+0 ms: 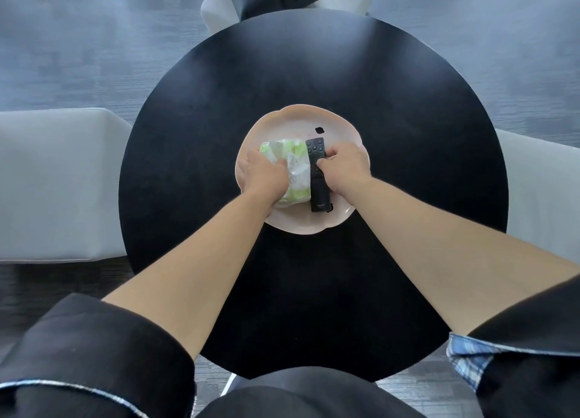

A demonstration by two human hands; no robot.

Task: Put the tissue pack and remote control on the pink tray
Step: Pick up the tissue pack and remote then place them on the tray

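Pink tray at the middle of the round black tabletop. On it, side by side and touching: tissue pack and black remote control. Left hand closed around the pack's left side; right hand curled over the remote, fingers gripping its upper half.

Tissue pack and remote control are lying side by side on the tray, pack left, tray sitting mid-worktop.
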